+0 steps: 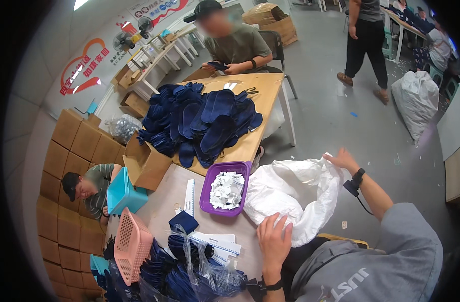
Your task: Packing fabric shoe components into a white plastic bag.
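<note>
A white woven sack point(270, 189) gapes at the right side of the table, its mouth facing up. My right hand point(345, 161) pinches the sack's far right rim between fingers and thumb. At the near left edge of the same sack lies my left hand point(274, 240), fingers stretched and apart, touching the fabric. Left of the sack stands a purple basket point(205, 200) filled with small white folded labels point(227, 190). Inside the sack only white folds show; its bottom is hidden.
Navy eye masks point(205, 118) are heaped on the wooden table point(270, 90). Nearby are a pink basket point(134, 241), a turquoise bin point(126, 194), a cardboard box point(149, 163), paper rulers point(215, 244) and plastic-wrapped navy pieces point(184, 272). Two people sit across and left; another walks behind.
</note>
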### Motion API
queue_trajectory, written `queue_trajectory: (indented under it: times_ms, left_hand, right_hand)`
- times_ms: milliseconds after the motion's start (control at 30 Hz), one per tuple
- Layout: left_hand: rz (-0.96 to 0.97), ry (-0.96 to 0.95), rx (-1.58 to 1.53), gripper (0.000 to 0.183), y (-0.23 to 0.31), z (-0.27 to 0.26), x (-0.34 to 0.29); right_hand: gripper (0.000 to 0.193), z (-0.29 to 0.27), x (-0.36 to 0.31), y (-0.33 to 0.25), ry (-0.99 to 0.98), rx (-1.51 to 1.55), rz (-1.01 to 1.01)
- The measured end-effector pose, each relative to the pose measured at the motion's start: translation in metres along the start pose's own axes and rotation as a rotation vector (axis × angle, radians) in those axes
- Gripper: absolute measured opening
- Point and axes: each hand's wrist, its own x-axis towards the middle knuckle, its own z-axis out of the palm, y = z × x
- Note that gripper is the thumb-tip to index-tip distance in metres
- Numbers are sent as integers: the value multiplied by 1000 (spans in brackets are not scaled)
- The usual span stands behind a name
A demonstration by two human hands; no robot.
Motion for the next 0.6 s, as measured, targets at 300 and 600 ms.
queue_trajectory:
  times_ms: [300, 600]
  left_hand:
    - [-131, 289, 144, 31, -8, -7, 21]
    - [-306, 240, 380, 41, -67, -23, 50]
  right_hand:
    - [57, 12, 0, -19, -262, 276, -158]
    - [30, -30, -36, -62, -236, 529, -484]
